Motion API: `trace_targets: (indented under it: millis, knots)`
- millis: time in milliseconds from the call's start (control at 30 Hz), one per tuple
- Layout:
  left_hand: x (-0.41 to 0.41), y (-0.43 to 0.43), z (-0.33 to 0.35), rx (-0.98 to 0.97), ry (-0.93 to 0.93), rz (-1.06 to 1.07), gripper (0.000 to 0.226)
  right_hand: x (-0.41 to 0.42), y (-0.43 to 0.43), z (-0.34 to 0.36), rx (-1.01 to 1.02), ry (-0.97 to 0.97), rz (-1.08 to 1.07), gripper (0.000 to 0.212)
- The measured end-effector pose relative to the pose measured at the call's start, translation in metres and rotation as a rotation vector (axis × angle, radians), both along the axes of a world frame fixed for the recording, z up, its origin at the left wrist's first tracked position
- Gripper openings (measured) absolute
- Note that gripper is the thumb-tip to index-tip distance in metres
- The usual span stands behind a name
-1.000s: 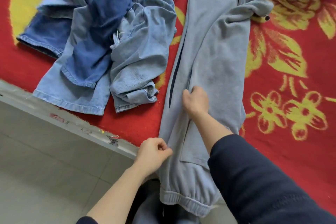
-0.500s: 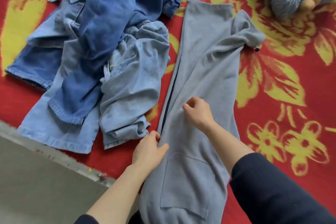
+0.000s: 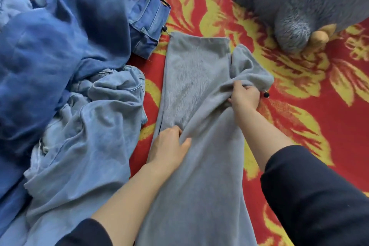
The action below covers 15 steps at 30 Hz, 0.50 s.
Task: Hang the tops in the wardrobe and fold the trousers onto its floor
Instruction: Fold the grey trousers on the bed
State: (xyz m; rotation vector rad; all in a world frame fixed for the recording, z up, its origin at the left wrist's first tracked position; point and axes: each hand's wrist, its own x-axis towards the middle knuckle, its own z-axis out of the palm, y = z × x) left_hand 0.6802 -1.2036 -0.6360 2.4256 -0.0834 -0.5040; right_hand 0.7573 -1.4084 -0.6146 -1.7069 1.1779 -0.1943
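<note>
Head view: the grey knit trousers [image 3: 199,166] lie stretched lengthwise on the red and yellow flowered blanket [image 3: 299,126], one end reaching past the bottom of the frame towards the person. They are probably spread flat like this so that a fold will come out even. The left hand [image 3: 169,146] has its fingers curled into the cloth at the trousers' left edge, about midway along, which seems meant to pin that side in place. The right hand [image 3: 244,98] grips a bunched, rumpled part at the far right side, just beside a black cord bead [image 3: 266,95], likely to pull the lump smooth or bring it over. Judging by this, the fold is only being prepared. No wardrobe is in sight.

The heap of blue denim garments [image 3: 69,86] lies just left of the trousers, touching their left edge in places, apparently set aside to wait its turn. The grey plush toy [image 3: 299,10] sits at the far right, apart from the work.

By count there are two hands, both gripping, one pair of grey trousers, two black cord beads and one plush toy. The denim shows at least a dark and a pale shade, but the number of pieces cannot be told.
</note>
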Motion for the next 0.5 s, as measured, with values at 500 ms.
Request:
trace_targets:
  millis: [500]
  knots:
    - [0.042, 0.019, 0.005, -0.434, 0.017, 0.188, 0.024, 0.127, 0.032, 0.057, -0.425, -0.309, 0.259, 0.027]
